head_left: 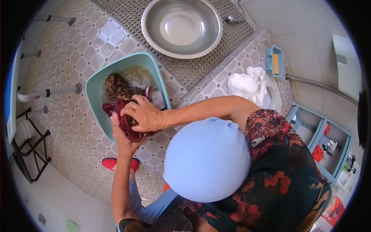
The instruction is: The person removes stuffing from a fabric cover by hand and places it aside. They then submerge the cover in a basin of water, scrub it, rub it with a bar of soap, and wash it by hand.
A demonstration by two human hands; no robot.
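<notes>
Both hands are inside a square teal plastic tub (94,89) on the tiled floor (69,127), working a bunched dark red cloth (132,136) above cloudy, sudsy water (141,75). The right hand (146,113) lies over the cloth from above, its fingers bent and grasping the folds. The left hand (126,142) grips the near end of the cloth, though some of its fingers are hidden beneath the folds. A brown patterned cloth (116,87) lies in the water just beyond, touching the dark red one.

Past the tub, a round stainless-steel basin (181,55) stands on a grey perforated mat (185,73). On the tiled ledge (228,69) sit a fluffy white heap (249,85), cloth or foam, and a blue soap dish (269,62) holding a yellow bar (275,63).
</notes>
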